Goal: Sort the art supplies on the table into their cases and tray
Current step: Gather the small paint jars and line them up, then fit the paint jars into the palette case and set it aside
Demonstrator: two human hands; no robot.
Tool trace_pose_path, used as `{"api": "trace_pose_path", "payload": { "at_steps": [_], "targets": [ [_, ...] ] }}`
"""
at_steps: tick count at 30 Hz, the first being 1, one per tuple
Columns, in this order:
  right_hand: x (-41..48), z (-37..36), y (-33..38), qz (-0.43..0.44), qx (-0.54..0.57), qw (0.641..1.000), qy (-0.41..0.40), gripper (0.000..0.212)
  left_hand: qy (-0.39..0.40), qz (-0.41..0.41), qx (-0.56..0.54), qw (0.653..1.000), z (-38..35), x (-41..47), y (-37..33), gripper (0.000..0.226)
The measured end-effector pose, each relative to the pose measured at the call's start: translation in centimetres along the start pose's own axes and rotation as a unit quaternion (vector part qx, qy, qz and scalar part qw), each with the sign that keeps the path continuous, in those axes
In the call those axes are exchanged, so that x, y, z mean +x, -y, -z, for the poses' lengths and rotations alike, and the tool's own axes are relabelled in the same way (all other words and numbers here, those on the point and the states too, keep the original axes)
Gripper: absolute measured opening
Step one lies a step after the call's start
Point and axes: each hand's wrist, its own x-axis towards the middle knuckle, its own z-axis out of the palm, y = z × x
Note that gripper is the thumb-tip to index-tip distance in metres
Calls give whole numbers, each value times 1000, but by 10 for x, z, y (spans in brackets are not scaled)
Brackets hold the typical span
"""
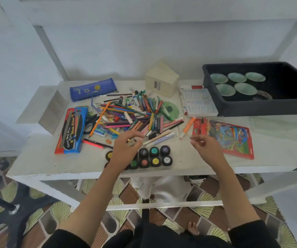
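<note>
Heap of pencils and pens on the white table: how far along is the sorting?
Barely begun. Done: nothing obvious; the blue zip pouch lies shut and the black plastic tray holds pale green dishes. In hand: left hand and right hand hover at the near edge of the heap of pencils, pens and markers, grip blurred. Still to do: that whole heap.

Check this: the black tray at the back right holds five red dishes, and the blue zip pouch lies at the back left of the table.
Wrong in one respect: the head view shows the five dishes in the black tray at the back right are pale green, not red. The blue zip pouch does lie at the back left of the table.
</note>
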Motion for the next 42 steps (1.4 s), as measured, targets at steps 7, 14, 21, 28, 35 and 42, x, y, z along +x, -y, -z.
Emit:
{"api": "trace_pose_path", "payload": {
  "at_steps": [7,14,21,28,35,42],
  "targets": [
    [19,120,-68,-54,2,993,-103,13,153,-59,-19,986,-156,44,-84,22],
    [33,232,-163,-115,-9,974,-196,15,301,-106,70,945,-321,77,-140,30],
    [60,267,-238,-158,-36,949,-269,37,292,47,146,944,-408,95,-162,78],
    [82,257,-254,-181,-66,927,-322,48,243,63,193,949,-446,81,-170,71],
    [79,253,-257,-196,-56,906,-372,58,243,47,92,964,-456,74,-193,64],
    [69,272,-244,-166,138,885,-413,45,193,19,9,981,-435,87,-221,66]
  ]
}}
